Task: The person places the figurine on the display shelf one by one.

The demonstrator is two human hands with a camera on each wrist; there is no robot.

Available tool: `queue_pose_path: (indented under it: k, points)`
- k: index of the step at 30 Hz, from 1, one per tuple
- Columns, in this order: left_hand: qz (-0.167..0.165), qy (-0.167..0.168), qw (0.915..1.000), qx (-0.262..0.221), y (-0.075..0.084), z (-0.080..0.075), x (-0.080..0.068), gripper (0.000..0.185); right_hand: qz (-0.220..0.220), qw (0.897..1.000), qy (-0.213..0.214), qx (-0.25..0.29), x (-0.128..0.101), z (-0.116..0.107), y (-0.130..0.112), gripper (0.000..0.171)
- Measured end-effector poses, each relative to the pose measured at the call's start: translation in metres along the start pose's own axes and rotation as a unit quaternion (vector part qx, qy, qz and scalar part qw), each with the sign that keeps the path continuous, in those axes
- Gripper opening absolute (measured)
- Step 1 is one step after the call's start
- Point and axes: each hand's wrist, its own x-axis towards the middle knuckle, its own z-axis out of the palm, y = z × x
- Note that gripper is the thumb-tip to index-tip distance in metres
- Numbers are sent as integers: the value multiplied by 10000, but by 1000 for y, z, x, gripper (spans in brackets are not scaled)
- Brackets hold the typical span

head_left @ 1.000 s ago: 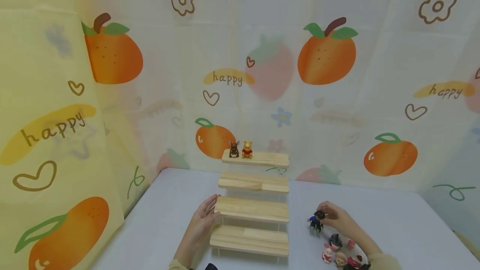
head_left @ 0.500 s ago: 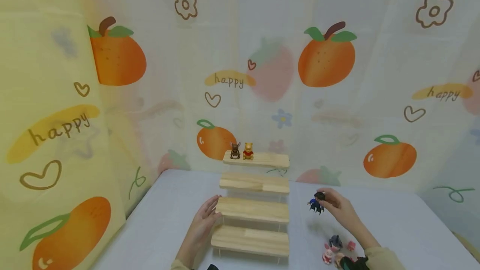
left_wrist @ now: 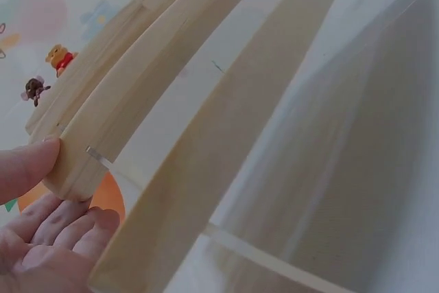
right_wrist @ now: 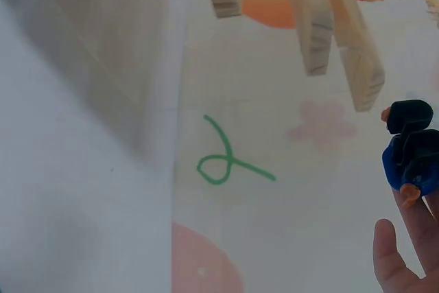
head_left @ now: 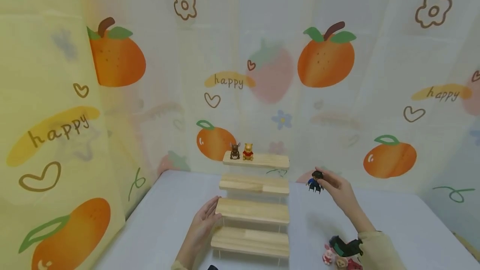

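A small toy figure (head_left: 314, 183) with black hair and a blue top hangs in the air right of the stepped wooden shelf (head_left: 252, 210). My right hand (head_left: 340, 191) pinches it from behind at the head. In the right wrist view the figure (right_wrist: 416, 152) sits at the right edge, partly cut off. My left hand (head_left: 203, 220) holds the left end of a shelf board, thumb on one side and fingers on the other, as the left wrist view shows. On the top board a brown eared figure (head_left: 234, 151) and a yellow bear figure (head_left: 248, 152) sit side by side at the left.
A pink pig figure (head_left: 327, 256) and other small figures lie on the white table (head_left: 408, 236) at the lower right, partly hidden by a black device (head_left: 346, 246) at my right wrist. A fruit-printed cloth (head_left: 262, 24) stands behind the shelf.
My right hand has lifted the dark-haired toy figure off the table, up and away from the other figures. My left hand stays at the shelf.
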Motion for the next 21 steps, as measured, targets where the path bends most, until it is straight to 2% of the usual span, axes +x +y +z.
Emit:
queue_pose_path:
  k: [3,7,12,17,21]
  points:
    - [200,27,9997,157,-1,0,0,58,198,9993,34,311,7,3,4,35]
    - [306,89,9991,281,-2,-1,0,58,540,9941,244,911,14,11,-7,40]
    - [93,106,9995,284,-2,-3,-1,61,809,9935,304,745,29,22,-20,38]
    - [261,168,9990,314,-2,-1,3,59,896,9943,122,559,50,32,-27,36]
    - [282,278,9988,279,-4,-1,2,60,744,9962,47,457,57,41,-30,33]
